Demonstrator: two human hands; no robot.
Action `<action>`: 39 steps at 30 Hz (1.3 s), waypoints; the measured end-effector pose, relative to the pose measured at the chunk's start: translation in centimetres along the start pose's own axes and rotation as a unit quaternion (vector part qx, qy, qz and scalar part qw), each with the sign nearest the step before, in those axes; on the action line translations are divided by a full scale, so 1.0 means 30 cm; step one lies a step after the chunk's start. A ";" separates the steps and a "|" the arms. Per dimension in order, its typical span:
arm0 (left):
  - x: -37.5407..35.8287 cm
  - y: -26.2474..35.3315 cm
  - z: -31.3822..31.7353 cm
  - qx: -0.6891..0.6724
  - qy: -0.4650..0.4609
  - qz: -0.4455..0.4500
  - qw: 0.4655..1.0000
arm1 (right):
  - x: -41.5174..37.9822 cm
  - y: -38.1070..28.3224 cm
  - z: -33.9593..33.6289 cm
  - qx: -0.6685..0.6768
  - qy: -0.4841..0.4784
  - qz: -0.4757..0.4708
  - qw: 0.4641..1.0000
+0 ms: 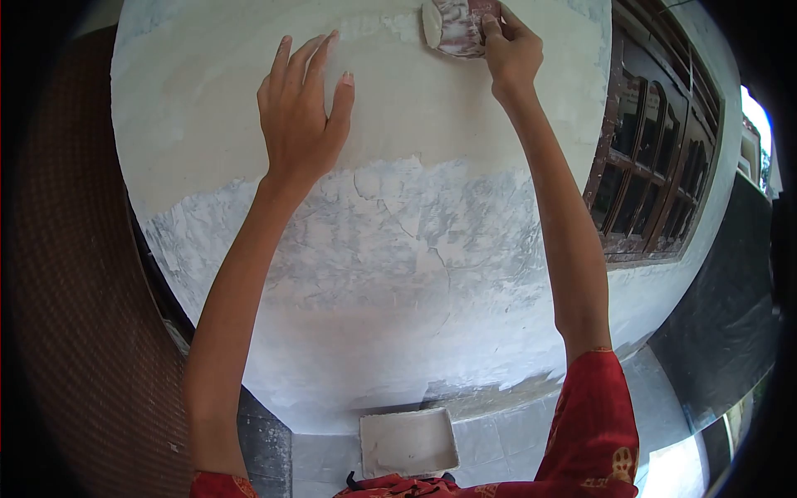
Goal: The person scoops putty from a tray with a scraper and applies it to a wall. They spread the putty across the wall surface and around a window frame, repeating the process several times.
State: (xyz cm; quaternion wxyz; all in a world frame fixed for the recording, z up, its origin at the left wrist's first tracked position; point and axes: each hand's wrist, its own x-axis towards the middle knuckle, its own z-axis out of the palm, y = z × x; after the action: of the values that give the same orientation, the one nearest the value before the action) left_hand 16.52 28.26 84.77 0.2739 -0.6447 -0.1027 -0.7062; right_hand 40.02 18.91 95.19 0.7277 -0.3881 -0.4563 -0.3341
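Observation:
High on the wall [390, 108], my right hand [513, 54] grips a flat, dark-red putty spreader [458, 29] smeared with thick white putty. Its face is at the wall surface near the top edge of view. To the left, my left hand [303, 104] is open, fingers apart and pointing up, with whitish residue on the fingertips. It is at or just off the wall; contact cannot be made out. The upper wall has a smooth cream coat, while the band below it is patchy white and grey with cracks.
A shallow tray [408, 442] with pale material inside stands on the tiled floor [490, 440] below. A brown wooden window [652, 149] is set in the wall at right. A brown woven panel [79, 274] fills the left side, and a dark sheet [718, 307] hangs at right.

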 end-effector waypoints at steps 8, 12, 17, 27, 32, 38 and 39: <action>-0.001 0.022 -0.025 0.012 -0.005 0.013 1.000 | 0.089 0.025 -0.107 0.032 0.060 0.016 0.998; 0.006 0.036 0.023 0.007 -0.011 -0.013 1.000 | 0.015 0.007 0.061 0.046 -0.006 -0.067 0.997; 0.013 0.055 0.026 0.003 -0.007 0.000 1.000 | 0.020 -0.012 0.034 -0.054 0.001 -0.075 0.996; 0.012 0.012 0.036 0.023 0.002 -0.007 1.000 | 0.006 -0.024 0.068 0.022 -0.021 -0.056 0.998; 0.029 -0.023 0.013 0.046 0.011 0.013 0.999 | 0.037 -0.018 -0.041 -0.049 0.063 -0.016 0.997; 0.094 -0.025 -0.025 0.069 -0.046 -0.014 0.996 | 0.016 -0.047 0.008 0.013 0.010 -0.030 0.999; 0.103 -0.018 -0.024 0.067 -0.047 -0.014 0.997 | 0.010 0.008 0.067 -0.007 0.047 -0.087 0.995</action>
State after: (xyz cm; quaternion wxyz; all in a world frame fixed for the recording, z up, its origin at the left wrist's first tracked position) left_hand 15.58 27.56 87.76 0.3010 -0.6559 -0.1716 -0.6706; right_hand 39.51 20.73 95.98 0.7136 -0.3359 -0.4517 -0.4171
